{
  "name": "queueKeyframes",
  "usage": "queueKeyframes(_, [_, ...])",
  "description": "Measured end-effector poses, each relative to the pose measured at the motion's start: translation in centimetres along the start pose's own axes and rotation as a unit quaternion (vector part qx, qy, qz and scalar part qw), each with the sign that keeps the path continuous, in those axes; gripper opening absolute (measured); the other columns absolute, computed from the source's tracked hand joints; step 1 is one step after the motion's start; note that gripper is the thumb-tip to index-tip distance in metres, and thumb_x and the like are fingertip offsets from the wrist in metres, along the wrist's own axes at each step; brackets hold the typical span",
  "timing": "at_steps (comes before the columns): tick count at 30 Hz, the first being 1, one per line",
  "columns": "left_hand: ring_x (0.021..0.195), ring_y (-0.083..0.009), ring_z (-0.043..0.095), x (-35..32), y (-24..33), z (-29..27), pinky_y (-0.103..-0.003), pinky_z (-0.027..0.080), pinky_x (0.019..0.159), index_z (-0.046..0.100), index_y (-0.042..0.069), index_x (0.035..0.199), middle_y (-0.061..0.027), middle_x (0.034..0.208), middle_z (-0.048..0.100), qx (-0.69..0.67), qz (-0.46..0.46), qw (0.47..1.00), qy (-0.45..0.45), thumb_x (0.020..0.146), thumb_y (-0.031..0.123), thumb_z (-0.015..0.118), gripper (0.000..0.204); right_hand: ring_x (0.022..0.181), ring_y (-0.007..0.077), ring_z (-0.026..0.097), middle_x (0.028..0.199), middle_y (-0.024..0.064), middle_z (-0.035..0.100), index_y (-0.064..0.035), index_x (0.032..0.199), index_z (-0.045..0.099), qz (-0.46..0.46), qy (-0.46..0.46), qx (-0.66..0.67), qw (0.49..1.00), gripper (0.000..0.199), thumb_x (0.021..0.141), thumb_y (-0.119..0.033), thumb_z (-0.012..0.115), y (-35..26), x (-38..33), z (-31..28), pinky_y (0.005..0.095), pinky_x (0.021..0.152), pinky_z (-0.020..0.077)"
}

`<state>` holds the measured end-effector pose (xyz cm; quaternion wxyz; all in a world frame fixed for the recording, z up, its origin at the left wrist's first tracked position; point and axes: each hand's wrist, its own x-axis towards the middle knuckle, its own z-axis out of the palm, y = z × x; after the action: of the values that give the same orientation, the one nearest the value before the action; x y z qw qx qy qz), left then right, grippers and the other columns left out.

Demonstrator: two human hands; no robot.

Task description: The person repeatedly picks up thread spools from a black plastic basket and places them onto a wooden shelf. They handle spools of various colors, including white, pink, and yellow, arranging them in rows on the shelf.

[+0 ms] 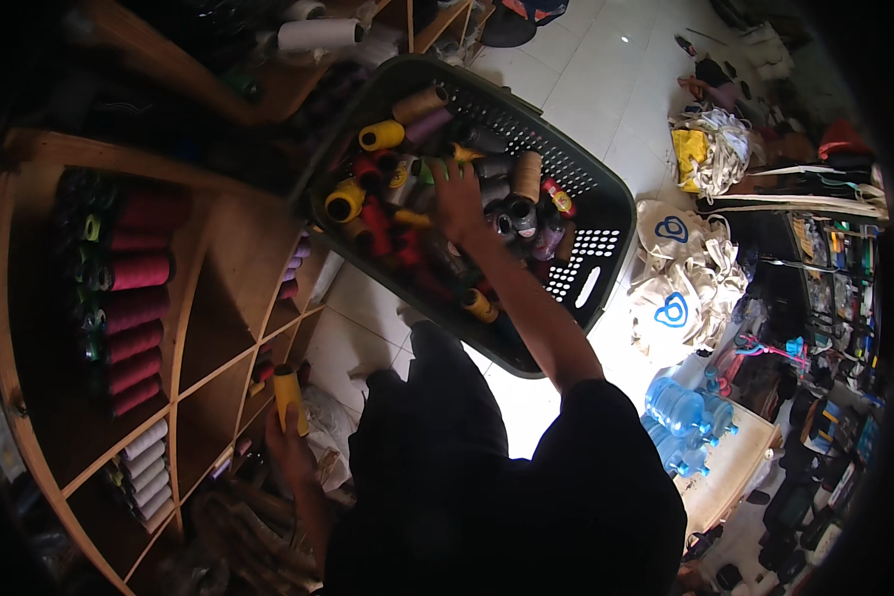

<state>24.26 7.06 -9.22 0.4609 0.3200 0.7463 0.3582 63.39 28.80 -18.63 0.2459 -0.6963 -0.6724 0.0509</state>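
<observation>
My left hand (290, 449) is closed around a yellow thread spool (288, 397), held upright beside the wooden shelf. My right hand (457, 204) reaches into a dark green plastic basket (591, 169) full of thread spools. Its fingers are spread and point down onto the spools, close to a green spool (427, 172). Around it lie a yellow spool (345, 201), a tan spool (526, 176), a red spool (375, 221) and several dark ones. The spools under my palm are partly hidden.
A wooden shelf (194, 268) on the left holds rows of magenta spools (139, 270) and white spools (149, 472). Right of the basket are cream cloth bags (680, 288) and blue water bottles (675, 405). White tiles (606, 65) cover the floor.
</observation>
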Motion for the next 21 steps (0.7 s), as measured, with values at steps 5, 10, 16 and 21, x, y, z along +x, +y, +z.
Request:
queueKeyframes(5, [0.084,-0.0116,0.049,-0.2,0.8,0.7,-0.027,0.040,0.077,0.059,-0.001,0.106,-0.0029,0.093,0.056,-0.047,0.027,0.998,-0.016,0.092,0.030,0.063,0.035,0.108,0.0359,0.051,0.115,0.0137,0.054,-0.0074,0.119,0.053,-0.027,-0.135,-0.106,0.985,0.061,0.063,-0.012,0.076,2.2,3.6,2.8,0.0446,0.088,0.0453])
queueKeyframes(10, [0.083,-0.0105,0.048,-0.9,-0.3,0.2,-0.026,0.039,0.075,0.058,0.000,0.105,-0.0024,0.092,0.055,-0.025,0.005,1.000,0.015,0.094,0.034,0.059,0.036,0.108,0.0344,0.054,0.115,0.0164,0.053,-0.0039,0.114,0.053,0.008,-0.081,0.104,0.991,0.057,0.062,-0.009,0.077,0.9,0.5,-1.5,0.0433,0.089,0.0458])
queueKeyframes(16, [0.083,-0.0118,0.049,-1.2,0.4,1.1,-0.027,0.040,0.075,0.054,0.000,0.113,-0.0035,0.092,0.054,-0.067,-0.062,0.995,0.027,0.095,0.039,0.055,0.042,0.105,0.0372,0.055,0.111,0.0199,0.056,-0.0006,0.112,0.050,0.112,-0.131,0.200,0.964,0.057,0.064,-0.011,0.079,2.4,-6.9,-5.8,0.0431,0.091,0.0462])
queueKeyframes(21, [0.082,-0.0136,0.053,-0.5,0.2,1.9,-0.028,0.042,0.074,0.051,0.002,0.115,-0.0043,0.092,0.055,-0.158,-0.075,0.984,0.006,0.096,0.040,0.054,0.043,0.102,0.0376,0.056,0.098,0.0220,0.061,0.0020,0.107,0.056,-0.006,-0.145,-0.057,0.988,0.050,0.067,-0.019,0.076,1.7,-7.1,-7.5,0.0436,0.088,0.0471])
